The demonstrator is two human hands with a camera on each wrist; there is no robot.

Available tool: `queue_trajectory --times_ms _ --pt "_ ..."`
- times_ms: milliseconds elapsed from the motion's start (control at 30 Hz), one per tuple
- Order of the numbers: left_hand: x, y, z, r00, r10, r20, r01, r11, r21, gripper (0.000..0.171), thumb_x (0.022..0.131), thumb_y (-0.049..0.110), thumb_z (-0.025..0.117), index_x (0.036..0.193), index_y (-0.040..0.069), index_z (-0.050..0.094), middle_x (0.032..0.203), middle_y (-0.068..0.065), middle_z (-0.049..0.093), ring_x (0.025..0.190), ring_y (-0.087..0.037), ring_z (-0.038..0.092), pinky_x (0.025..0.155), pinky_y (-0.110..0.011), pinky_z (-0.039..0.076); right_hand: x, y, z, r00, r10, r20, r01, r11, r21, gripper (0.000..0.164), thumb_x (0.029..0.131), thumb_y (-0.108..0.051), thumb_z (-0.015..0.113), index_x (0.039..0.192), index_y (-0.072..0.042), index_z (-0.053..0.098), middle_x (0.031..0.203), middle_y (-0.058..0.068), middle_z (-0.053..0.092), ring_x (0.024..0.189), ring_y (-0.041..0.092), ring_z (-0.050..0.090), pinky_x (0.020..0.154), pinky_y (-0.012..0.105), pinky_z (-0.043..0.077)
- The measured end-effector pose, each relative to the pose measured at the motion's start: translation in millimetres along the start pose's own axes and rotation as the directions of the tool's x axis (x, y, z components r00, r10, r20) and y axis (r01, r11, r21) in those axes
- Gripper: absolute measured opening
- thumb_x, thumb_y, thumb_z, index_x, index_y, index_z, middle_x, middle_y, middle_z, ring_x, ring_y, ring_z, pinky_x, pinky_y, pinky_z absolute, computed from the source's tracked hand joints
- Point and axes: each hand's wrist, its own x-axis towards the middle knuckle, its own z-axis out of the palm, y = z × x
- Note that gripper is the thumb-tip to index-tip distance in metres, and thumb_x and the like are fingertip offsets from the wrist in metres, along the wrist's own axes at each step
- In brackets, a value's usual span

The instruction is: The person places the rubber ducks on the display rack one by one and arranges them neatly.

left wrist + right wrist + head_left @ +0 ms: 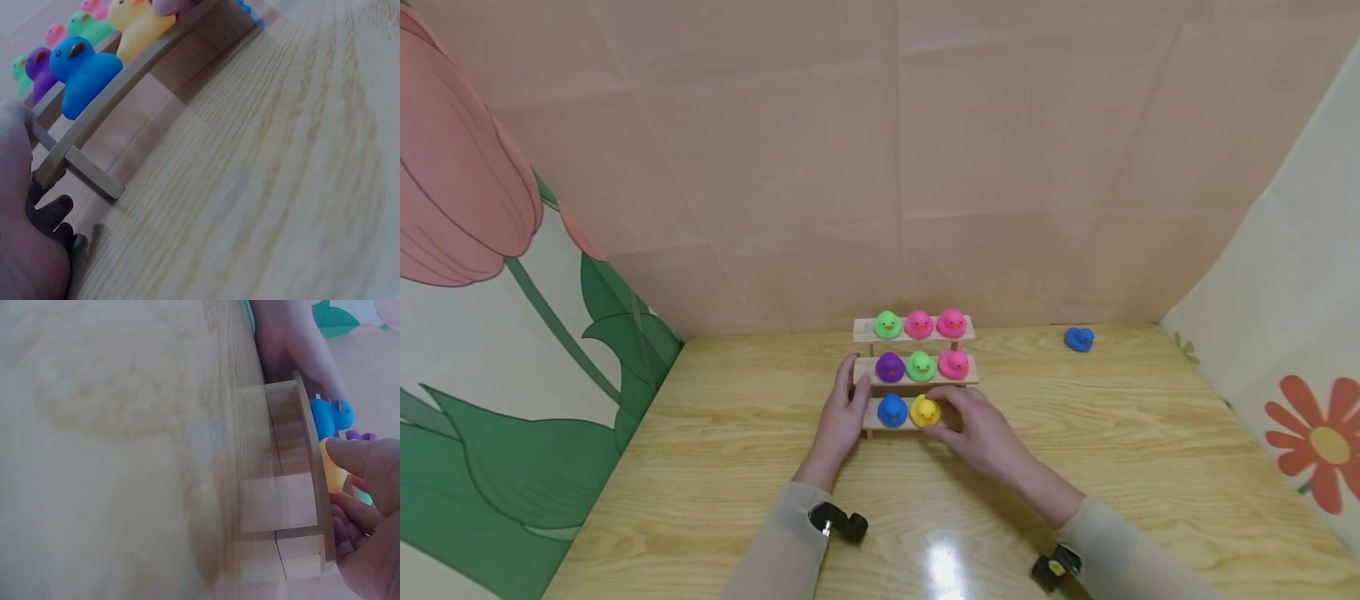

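Note:
A small three-tier wooden stand (912, 384) bears several rubber ducks in rows. My left hand (841, 417) holds the stand's left end, thumb in front and fingers round the side. My right hand (981, 427) pinches the yellow duck (924, 411) on the lowest tier between thumb and fingers. Just left of it sits a blue duck (892, 410). On the middle tier are a purple duck (890, 367), a green duck (921, 366) and a pink duck (953, 364). The top tier carries a green duck (887, 325) and two pink ducks (919, 325).
Another blue duck (1079, 339) lies on the wooden table (737, 433), far to the right near the back edge. A plain pinkish backdrop (790, 167) rises behind the table, with flower-printed cloths at both sides.

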Motion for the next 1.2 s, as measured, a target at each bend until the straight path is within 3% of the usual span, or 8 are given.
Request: queue_trajectory --times_ms 167,333,600,800,933,1200 --pt "1.1 -0.3 0.3 1.000 0.004 -0.005 -0.004 1.000 0.002 0.071 0.115 0.064 0.045 0.175 0.029 0.030 0.179 -0.003 0.033 0.162 -0.032 0.034 0.131 -0.052 0.031 -3 1 -7 1.000 0.018 0.004 -0.018 1.000 0.026 0.047 0.093 -0.016 0.093 0.135 -0.009 0.073 0.129 0.009 0.075 0.122 0.033 0.070 0.108 0.055 0.058" --pt "1.6 0.9 0.3 1.000 0.007 -0.009 -0.007 1.000 0.002 0.070 0.115 0.064 0.045 0.175 0.029 0.031 0.179 -0.003 0.032 0.162 -0.031 0.033 0.131 -0.051 0.030 -9 4 -20 0.999 0.012 -0.031 -0.011 0.999 0.032 0.046 0.094 -0.015 0.092 0.136 -0.009 0.073 0.123 0.009 0.076 0.110 0.027 0.072 0.098 0.051 0.062" --pt "1.7 3.0 0.1 1.000 0.019 -0.004 -0.019 1.000 -0.006 0.070 0.115 0.063 0.044 0.174 0.027 0.031 0.179 -0.004 0.033 0.163 -0.031 0.032 0.131 -0.052 0.030 -14 14 -51 0.990 -0.066 -0.124 0.063 0.998 -0.030 0.042 0.095 -0.008 0.089 0.133 -0.004 0.072 0.126 0.011 0.076 0.108 0.030 0.073 0.094 0.054 0.063" --pt "0.6 2.2 0.1 1.000 0.005 0.002 -0.005 1.000 -0.005 0.067 0.115 0.065 0.045 0.173 0.035 0.031 0.178 -0.002 0.035 0.162 -0.030 0.034 0.131 -0.051 0.031 -13 29 -77 0.979 -0.099 -0.177 0.080 0.990 -0.114 0.040 0.097 -0.006 0.087 0.133 -0.003 0.071 0.124 0.012 0.076 0.106 0.031 0.073 0.088 0.055 0.063" --pt "-0.3 2.1 -0.2 1.000 -0.001 0.000 0.001 1.000 -0.002 0.064 0.115 0.064 0.045 0.172 0.039 0.031 0.178 0.000 0.034 0.162 -0.029 0.034 0.131 -0.050 0.030 -11 42 -96 0.976 -0.092 -0.196 0.063 0.987 -0.149 0.039 0.098 -0.007 0.086 0.133 -0.002 0.070 0.123 0.015 0.076 0.105 0.034 0.073 0.087 0.057 0.062" --pt "-2.1 2.3 -0.7 1.000 0.011 -0.004 -0.011 1.000 -0.002 0.064 0.115 0.063 0.044 0.173 0.037 0.031 0.177 -0.005 0.036 0.161 -0.035 0.035 0.131 -0.056 0.031 -9 79 -132 0.978 -0.011 -0.208 -0.023 0.987 -0.158 0.040 0.103 -0.011 0.082 0.138 0.000 0.067 0.125 0.021 0.073 0.107 0.041 0.070 0.088 0.062 0.058"
